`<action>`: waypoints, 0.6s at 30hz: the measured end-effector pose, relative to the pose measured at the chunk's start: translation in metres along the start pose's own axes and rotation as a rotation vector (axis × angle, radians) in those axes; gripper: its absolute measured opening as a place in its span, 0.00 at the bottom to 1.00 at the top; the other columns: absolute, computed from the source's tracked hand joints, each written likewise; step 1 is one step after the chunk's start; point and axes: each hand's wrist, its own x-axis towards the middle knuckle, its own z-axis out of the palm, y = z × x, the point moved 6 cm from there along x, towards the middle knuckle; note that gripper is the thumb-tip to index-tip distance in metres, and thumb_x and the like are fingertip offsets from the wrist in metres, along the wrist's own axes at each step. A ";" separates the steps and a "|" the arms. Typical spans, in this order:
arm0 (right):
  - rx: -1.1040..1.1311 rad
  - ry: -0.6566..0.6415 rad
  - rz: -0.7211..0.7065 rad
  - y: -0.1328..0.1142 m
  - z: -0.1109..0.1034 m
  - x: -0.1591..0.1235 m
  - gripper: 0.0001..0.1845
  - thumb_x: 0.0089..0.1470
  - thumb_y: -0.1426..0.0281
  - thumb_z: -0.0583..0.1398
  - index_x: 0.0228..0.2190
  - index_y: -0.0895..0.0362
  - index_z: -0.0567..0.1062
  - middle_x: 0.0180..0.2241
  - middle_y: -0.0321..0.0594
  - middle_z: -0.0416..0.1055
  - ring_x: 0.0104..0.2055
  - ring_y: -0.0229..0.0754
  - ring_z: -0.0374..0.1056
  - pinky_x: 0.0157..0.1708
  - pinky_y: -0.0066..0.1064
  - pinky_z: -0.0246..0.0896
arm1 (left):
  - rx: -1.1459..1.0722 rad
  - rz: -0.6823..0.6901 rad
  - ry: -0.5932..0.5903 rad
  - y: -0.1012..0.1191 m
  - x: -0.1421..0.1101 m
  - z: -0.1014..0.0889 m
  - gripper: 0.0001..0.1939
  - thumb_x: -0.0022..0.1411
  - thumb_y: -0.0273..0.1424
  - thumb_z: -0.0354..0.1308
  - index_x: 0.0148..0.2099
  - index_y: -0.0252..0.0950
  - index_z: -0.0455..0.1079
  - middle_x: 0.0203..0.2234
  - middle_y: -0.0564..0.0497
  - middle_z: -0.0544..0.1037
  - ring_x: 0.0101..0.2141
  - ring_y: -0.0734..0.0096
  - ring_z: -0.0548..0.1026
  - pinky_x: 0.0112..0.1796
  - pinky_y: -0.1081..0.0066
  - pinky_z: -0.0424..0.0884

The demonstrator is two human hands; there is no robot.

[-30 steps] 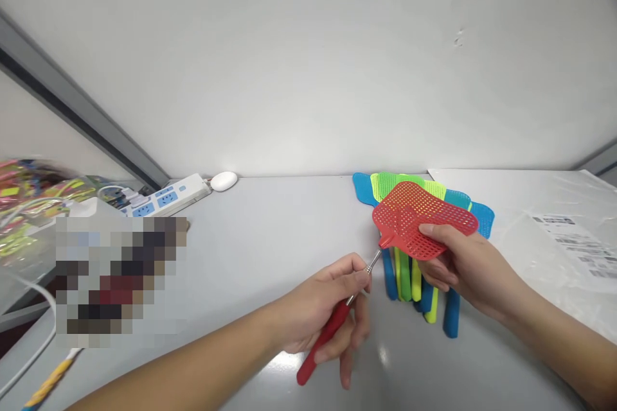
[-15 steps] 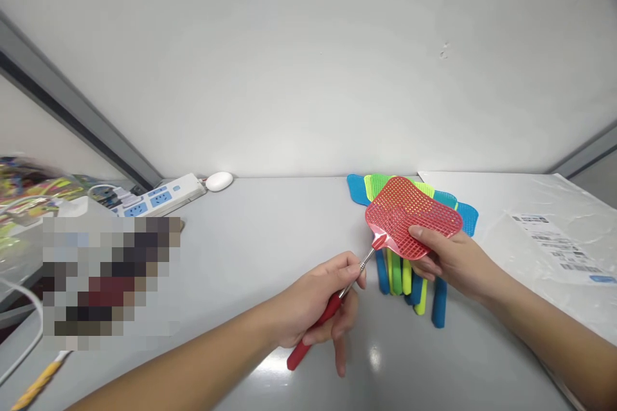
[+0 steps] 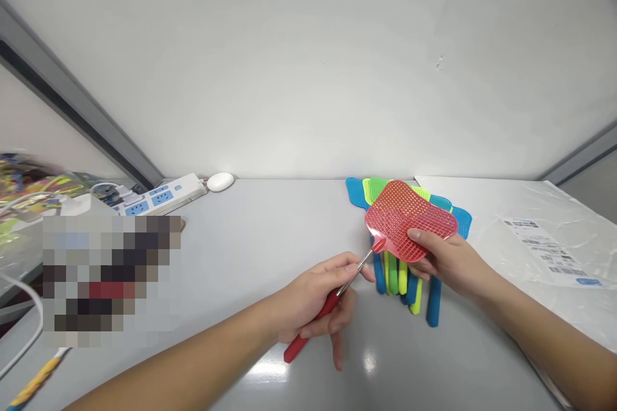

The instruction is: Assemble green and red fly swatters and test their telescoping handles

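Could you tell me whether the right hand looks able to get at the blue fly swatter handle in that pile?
Probably yes: the blue fly swatter handle lies just below the right hand with nothing between, but that hand is holding the red swatter head.

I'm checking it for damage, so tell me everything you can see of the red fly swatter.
The red plastic fly swatter has a rounded, perforated mesh head, a thin shiny metal shaft and a red grip. No damage shows. It is held in the air: the left hand closes around the grip and shaft, and the right hand pinches the head's edge.
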 end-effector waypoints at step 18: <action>-0.006 0.037 -0.018 0.002 -0.001 -0.002 0.28 0.60 0.54 0.55 0.14 0.54 0.61 0.14 0.31 0.55 0.18 0.36 0.58 0.22 0.31 0.54 | 0.017 0.025 0.010 0.002 -0.002 -0.001 0.25 0.71 0.41 0.43 0.67 0.48 0.50 0.17 0.61 0.70 0.08 0.87 0.49 0.21 0.71 0.74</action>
